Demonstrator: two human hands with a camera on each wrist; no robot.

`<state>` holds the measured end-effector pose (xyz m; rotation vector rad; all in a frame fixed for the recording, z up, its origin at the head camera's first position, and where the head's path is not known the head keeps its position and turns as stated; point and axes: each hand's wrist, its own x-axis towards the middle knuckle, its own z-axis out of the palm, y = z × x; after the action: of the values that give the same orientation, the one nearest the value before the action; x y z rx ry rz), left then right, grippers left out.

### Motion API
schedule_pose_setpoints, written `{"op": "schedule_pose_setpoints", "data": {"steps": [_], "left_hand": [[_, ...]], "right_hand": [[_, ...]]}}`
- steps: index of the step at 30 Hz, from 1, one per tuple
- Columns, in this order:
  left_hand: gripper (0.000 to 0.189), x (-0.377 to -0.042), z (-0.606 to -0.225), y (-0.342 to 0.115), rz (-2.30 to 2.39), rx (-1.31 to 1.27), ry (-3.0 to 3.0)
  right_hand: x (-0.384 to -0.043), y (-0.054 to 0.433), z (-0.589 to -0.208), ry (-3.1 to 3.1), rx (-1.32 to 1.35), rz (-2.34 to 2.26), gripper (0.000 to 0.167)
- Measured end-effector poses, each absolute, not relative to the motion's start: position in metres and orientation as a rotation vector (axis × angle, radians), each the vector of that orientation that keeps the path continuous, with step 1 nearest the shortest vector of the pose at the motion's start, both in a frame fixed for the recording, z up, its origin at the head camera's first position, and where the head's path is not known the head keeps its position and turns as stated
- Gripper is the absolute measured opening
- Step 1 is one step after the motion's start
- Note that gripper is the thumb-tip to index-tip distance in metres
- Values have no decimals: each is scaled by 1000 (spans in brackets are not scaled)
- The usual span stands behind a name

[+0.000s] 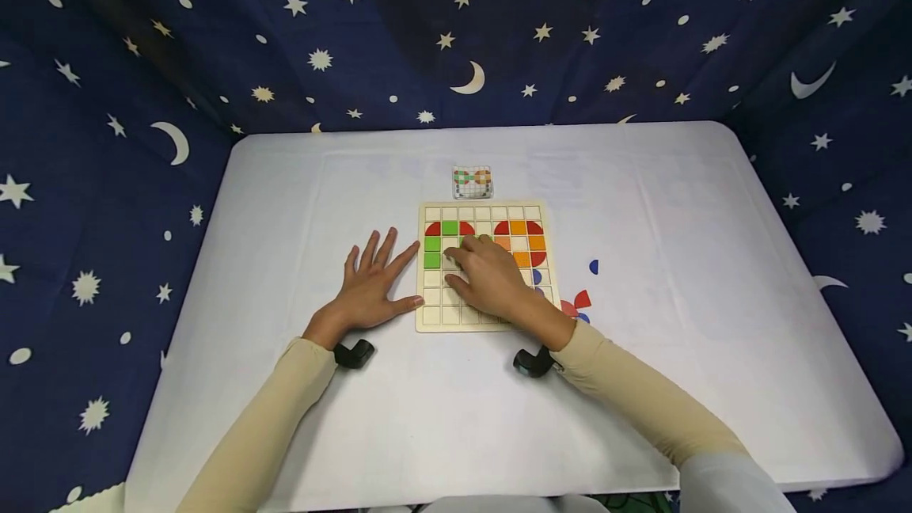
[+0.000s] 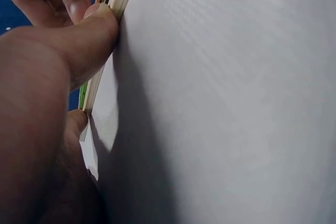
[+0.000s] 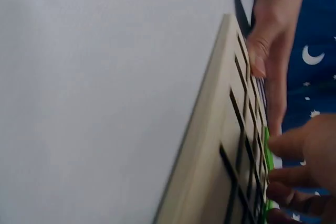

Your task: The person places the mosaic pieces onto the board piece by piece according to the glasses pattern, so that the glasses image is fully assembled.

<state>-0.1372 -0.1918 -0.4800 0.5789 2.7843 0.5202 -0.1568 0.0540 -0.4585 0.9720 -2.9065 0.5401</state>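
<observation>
A pale wooden grid board (image 1: 431, 296) lies on the white table. Green square tiles (image 1: 431, 260), red quarter-circle pieces (image 1: 433, 229) and orange square tiles (image 1: 518, 227) fill some upper cells; blue rounded pieces (image 1: 537, 277) sit lower right. With fingers spread, my left hand (image 1: 366, 291) rests by the board's left side, thumb and index fingertip at its edge. My right hand (image 1: 492, 279) reaches over the board, bent fingers at its surface beside the green tiles, covering several middle cells. Whether a piece is between those fingertips, I cannot tell.
Behind the board lies a small pattern card (image 1: 473, 182) with a coloured grid. Loose red pieces (image 1: 583, 299) and a blue half-circle (image 1: 594, 267) lie to the board's right. A dark blue star-printed cloth (image 1: 399, 46) hangs around the table.
</observation>
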Motion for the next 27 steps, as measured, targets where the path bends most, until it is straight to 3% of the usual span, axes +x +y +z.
{"op": "schedule_pose_setpoints", "data": {"steps": [17, 22, 27], "left_hand": [[90, -137, -480, -194, 547, 585, 2780], [89, -137, -481, -194, 547, 594, 2783], [89, -138, -480, -194, 536, 602, 2791]], "right_hand": [[-148, 22, -458, -2957, 790, 907, 14], [-145, 18, -456, -2951, 842, 1089, 22], [-146, 19, -454, -3009, 617, 1015, 27]]}}
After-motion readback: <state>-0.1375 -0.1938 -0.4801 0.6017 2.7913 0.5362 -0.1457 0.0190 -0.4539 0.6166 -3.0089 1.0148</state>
